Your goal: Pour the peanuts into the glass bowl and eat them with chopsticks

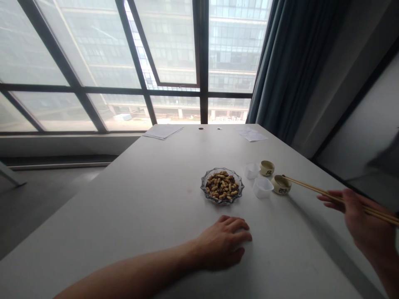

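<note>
My left hand [222, 242] rests on the table in front of a scalloped glass bowl [203, 187] filled with peanuts [222, 185]. Its fingers are slightly bent and apart, with nothing in them. At the right, my right hand [358, 211] holds a pair of long wooden chopsticks [314, 189]. Their tips reach the rim of the nearer cream cup [281, 187], which bears a dark character. I cannot tell whether anything is between the tips. Beside that cup stand a second cream cup [267, 169] and two translucent plastic cups, a nearer one [262, 189] and a farther one [252, 171].
The white table [149, 195] runs toward the windows. Stacked papers [163, 131] lie at its far left, and loose sheets [252, 133] at its far right. A dark curtain [289, 62] hangs beyond the right edge.
</note>
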Tool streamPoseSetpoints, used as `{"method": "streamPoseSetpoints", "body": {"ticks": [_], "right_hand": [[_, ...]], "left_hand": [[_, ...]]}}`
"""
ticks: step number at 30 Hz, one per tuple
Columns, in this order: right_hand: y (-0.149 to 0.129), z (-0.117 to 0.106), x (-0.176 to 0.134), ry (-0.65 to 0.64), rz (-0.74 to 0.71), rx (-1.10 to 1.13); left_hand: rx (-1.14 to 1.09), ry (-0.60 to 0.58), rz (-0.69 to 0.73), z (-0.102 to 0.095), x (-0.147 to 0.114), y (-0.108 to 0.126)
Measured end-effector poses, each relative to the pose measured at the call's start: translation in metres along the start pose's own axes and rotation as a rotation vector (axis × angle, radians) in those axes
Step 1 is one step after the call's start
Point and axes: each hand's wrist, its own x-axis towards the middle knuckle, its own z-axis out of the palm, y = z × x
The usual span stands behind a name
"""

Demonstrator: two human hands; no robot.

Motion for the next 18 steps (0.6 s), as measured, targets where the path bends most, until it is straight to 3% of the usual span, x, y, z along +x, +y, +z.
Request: {"method": "streamPoseSetpoints", "body": {"ticks": [4,18], "right_hand": [[-0.009,0.007,0.001,0.034,0.113,-0.07],[-0.009,-0.005,-0.001,0.04,0.146,-0.077]], "left_hand": [[-0.003,0.007,0.002,0.002,0.0,-0.001],[0.005,0.002,0.006,-0.001,0.0,0.0]]}}
